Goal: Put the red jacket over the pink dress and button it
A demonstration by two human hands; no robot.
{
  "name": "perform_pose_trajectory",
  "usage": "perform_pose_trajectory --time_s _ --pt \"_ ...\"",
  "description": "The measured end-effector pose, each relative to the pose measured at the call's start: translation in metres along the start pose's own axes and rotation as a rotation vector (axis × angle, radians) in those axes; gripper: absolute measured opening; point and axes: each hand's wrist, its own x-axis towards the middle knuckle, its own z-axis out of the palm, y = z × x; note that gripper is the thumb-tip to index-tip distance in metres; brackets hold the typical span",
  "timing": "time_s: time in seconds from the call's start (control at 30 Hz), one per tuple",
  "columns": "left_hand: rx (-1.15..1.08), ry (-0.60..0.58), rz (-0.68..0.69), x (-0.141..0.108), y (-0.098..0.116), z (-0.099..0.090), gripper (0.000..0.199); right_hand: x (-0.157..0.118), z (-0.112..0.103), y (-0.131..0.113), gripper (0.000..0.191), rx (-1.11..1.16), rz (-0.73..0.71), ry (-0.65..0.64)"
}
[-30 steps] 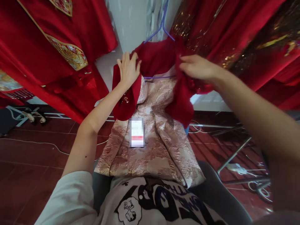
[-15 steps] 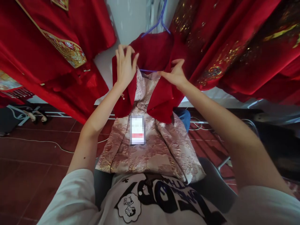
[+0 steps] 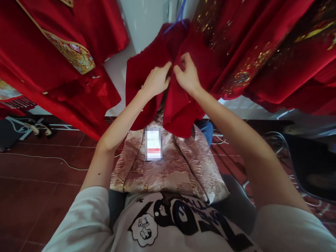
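A small red jacket hangs on a blue-purple hanger in front of me. My left hand is closed on the jacket's left front edge. Close beside it, my right hand grips the right front edge with bent fingers. The two edges nearly meet between my hands. Below, a pink and gold brocade garment spreads over my lap, its upper part covered by the jacket. A phone with a lit, blurred screen lies on the brocade.
Red garments with gold embroidery hang at the left and right. A dark chair stands at the right. Shoes and a white cable are on the tiled floor at the left.
Both hands have moved toward each other, drawing the jacket's front edges together. The red cloth now covers the hanger's lower bar and the top of the brocade.
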Motion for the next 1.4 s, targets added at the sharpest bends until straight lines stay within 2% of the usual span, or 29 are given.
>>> perform_pose_trajectory --time_s 0.07,0.17,0.3,0.5,0.63,0.73,0.93,1.2,1.4 --pt "0.001 -0.055 -0.006 -0.003 0.007 -0.001 0.022 -0.003 0.002 -0.011 0.028 0.047 -0.021 -0.035" --pt "-0.007 -0.031 -0.064 -0.014 0.01 -0.005 0.023 -0.014 0.003 -0.017 0.038 0.155 0.02 -0.065" --pt "-0.052 0.031 -0.141 -0.027 0.005 -0.003 0.029 -0.029 0.006 -0.012 0.048 0.321 0.1 -0.1" --pt "-0.173 -0.012 -0.188 -0.03 0.007 -0.002 0.035 -0.033 0.009 -0.005 0.059 0.346 0.035 -0.108" --pt "-0.225 0.107 -0.228 -0.03 0.008 -0.003 0.034 -0.033 0.006 -0.008 0.051 0.322 -0.004 -0.084" --pt "-0.198 0.189 -0.25 -0.029 0.002 -0.003 0.028 -0.034 0.003 -0.009 0.046 0.307 0.002 -0.085" --pt "-0.16 0.071 -0.158 -0.026 -0.007 -0.008 0.008 -0.034 0.003 -0.016 0.048 0.3 -0.002 -0.069" --pt "-0.088 -0.035 -0.04 -0.022 0.016 -0.029 0.009 -0.035 0.002 -0.02 0.045 0.224 -0.029 -0.037" --pt "-0.007 -0.061 -0.036 -0.015 0.013 -0.027 0.013 -0.031 0.002 -0.016 0.045 0.255 -0.035 -0.044"
